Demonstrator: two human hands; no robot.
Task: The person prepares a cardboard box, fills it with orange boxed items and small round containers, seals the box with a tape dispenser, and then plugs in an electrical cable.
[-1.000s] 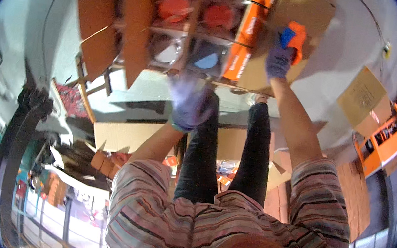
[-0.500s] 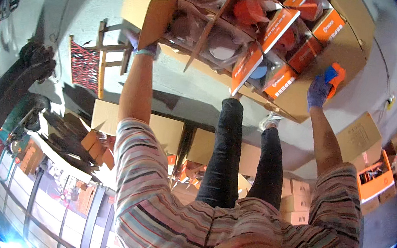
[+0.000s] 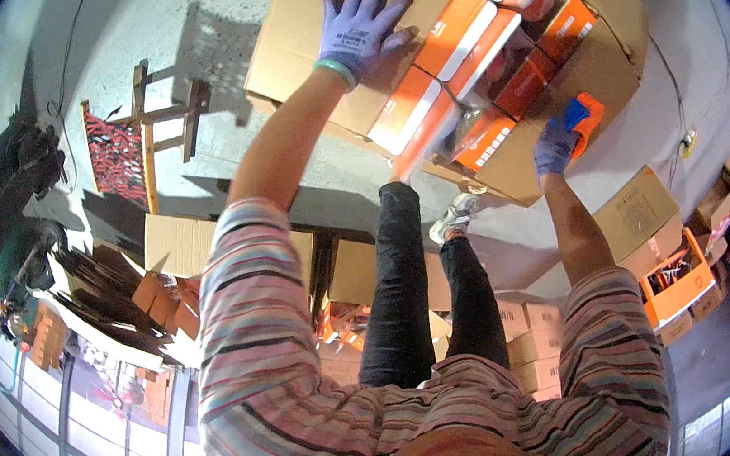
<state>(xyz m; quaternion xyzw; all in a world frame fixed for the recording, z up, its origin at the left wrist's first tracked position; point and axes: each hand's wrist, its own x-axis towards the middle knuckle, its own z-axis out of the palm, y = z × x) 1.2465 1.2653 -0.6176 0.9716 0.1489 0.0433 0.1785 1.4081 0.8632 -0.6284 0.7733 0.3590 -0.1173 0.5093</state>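
A large brown carton (image 3: 517, 178) lies in front of me, packed with orange-and-white boxes (image 3: 431, 99) and some items in clear plastic. Its left flap (image 3: 292, 46) is folded down over the left part of the contents. My left hand (image 3: 355, 34), in a purple glove, presses flat on this flap with fingers spread. On the right side, my gloved right hand (image 3: 554, 151) grips an orange-and-blue tool that looks like a tape dispenser (image 3: 590, 119), held over the right flap. The dispenser's far side and some fingertips are hidden.
A small wooden stool with a woven seat (image 3: 118, 157) lies on the floor at left. Behind me are open cartons (image 3: 176, 241) and stacked boxes (image 3: 537, 345). At right sit a brown carton (image 3: 636, 207) and an orange box (image 3: 683, 276). Cables (image 3: 674, 84) cross the floor.
The left flap has swung down over the plastic-wrapped items. My left hand has moved from the carton's left edge onto the flap's top. My right hand keeps the dispenser.
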